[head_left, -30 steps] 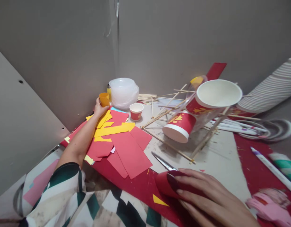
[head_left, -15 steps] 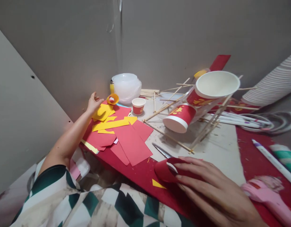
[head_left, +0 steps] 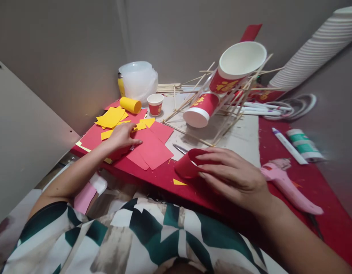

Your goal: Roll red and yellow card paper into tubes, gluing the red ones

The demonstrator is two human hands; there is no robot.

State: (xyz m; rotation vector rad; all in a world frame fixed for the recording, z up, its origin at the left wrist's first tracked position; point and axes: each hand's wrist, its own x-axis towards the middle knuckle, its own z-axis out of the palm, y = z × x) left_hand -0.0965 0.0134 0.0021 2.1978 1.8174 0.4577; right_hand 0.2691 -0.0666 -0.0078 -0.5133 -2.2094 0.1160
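Observation:
My left hand (head_left: 124, 136) is over the pile of cut paper, its thumb apart from the fingers, with red paper sheets (head_left: 156, 150) and yellow paper strips (head_left: 107, 134) beneath and beside it. Behind it are yellow paper pieces (head_left: 111, 117) and a yellow paper roll (head_left: 130, 105) lying on its side. At the table's front edge, my right hand (head_left: 234, 175) has its fingers against the open end of a red paper roll (head_left: 184, 166). A small yellow scrap (head_left: 180, 182) lies in front of that roll. Metal scissors or tweezers (head_left: 180, 148) are partly hidden behind it.
A bamboo-stick frame (head_left: 190, 133) holds red-and-white paper cups (head_left: 200, 117). A small paper cup (head_left: 156, 105) and a white plastic-wrapped bowl (head_left: 140, 82) stand behind the paper. To the right are a pink glue gun (head_left: 293, 188), a marker (head_left: 289, 145) and a tall cup stack (head_left: 313, 45).
My left hand has moved from the back yellow pieces toward the front and right, over the strips. The yellow roll has turned to show its side. The view has shifted.

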